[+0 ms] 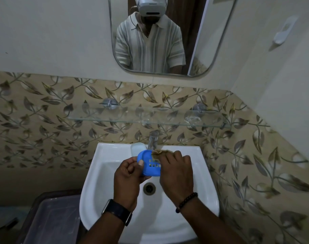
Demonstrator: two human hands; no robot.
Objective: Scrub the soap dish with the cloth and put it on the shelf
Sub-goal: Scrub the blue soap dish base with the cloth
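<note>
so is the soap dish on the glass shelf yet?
No, the left hand holds the soap dish over the sink, below the glass shelf.

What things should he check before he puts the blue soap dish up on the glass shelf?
1. Dish held firmly: ok, the left hand pinches the soap dish at its edge.
2. Cloth on the dish: ok, the right hand presses the cloth into it.
3. Dish scrubbed clean: cannot tell.
4. Room on the glass shelf: ok, the middle looks bare.
5. Tap off: ok, no water seen running.
6. Dish over the sink, for drips: ok.
</note>
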